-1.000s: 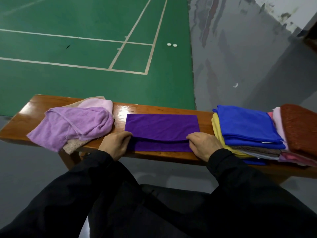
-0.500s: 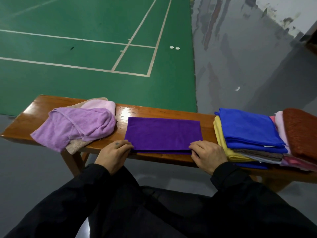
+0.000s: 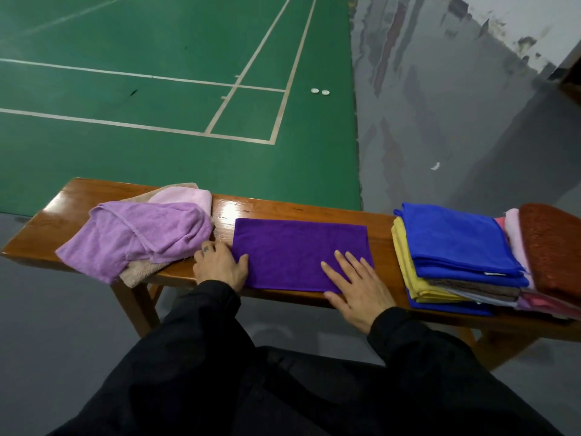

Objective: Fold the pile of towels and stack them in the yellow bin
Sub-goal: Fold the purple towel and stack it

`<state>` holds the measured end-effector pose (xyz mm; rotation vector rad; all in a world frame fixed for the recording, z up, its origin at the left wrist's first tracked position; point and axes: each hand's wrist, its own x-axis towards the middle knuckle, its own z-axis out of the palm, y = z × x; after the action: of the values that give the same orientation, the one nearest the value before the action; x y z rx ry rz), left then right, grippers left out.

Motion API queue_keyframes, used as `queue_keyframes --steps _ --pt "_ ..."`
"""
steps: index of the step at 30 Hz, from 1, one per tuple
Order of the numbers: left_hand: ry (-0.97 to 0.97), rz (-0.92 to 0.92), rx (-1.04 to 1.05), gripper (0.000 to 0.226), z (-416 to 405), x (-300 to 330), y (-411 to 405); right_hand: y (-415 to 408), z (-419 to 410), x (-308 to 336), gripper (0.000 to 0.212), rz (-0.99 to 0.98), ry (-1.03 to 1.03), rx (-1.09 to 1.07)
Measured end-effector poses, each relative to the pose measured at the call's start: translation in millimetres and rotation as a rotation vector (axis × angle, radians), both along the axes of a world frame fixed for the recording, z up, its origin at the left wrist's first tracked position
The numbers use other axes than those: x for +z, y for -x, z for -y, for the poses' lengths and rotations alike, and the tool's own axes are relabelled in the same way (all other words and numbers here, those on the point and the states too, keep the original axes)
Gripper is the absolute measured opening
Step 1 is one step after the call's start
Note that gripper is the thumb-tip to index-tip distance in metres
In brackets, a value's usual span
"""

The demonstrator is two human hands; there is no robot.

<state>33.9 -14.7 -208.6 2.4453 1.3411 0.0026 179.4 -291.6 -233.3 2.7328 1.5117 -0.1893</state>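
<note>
Change: both hands quit pinching near edge, now lie on purple towel (image 3: 298, 253).
Left hand (image 3: 220, 267): grip loose, thumb touching towel.
Right hand (image 3: 355, 286): fingers spread flat.
Handling: light, limp; pinch corners.

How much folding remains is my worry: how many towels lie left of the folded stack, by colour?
Lilac towel: 1
Pale pink towel: 1
Beige towel: 1
Dark purple towel: 1
Total: 4
</note>
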Motion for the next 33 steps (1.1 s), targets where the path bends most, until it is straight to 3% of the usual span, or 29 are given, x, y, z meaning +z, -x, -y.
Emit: queue_keyframes --steps 3,6,10,14,19,25,27,30,33 --pt "0.103 0.105 -0.024 0.031 5.6 3.7 -14.4 -0.8 0.8 0.2 0.076 -0.038 -0.012 -0.009" --pt "0.339 0.461 0.045 0.019 1.3 5.8 -15.1 1.8 9.5 6.6 0.075 -0.180 -0.220 -0.065" --pt "0.564 0.789 0.055 0.038 -4.8 23.0 -16.9 11.7 27.1 10.4 0.066 -0.286 -0.509 -0.201" --pt "0.627 0.954 -0.076 0.057 19.9 46.9 -46.7 14.5 35.5 13.6 0.067 -0.324 -0.686 -0.290" --pt "0.554 0.890 -0.299 0.057 83.0 64.8 -104.3 19.1 43.8 20.8 0.063 -0.292 -0.822 -0.351" --pt "0.443 0.443 -0.618 0.053 151.9 29.4 -126.6 23.3 56.8 17.0 0.059 -0.308 -0.836 -0.367" --pt "0.442 0.482 -0.669 0.047 160.4 20.8 -114.0 22.6 59.1 15.0 0.063 -0.304 -0.840 -0.373" --pt "0.314 0.700 -0.551 0.023 150.5 11.8 -90.0 19.7 57.8 13.9 0.062 -0.290 -0.866 -0.391" --pt "0.198 0.613 -0.278 0.032 123.2 0.6 -72.4 14.4 44.4 15.1 0.053 -0.297 -0.785 -0.422"
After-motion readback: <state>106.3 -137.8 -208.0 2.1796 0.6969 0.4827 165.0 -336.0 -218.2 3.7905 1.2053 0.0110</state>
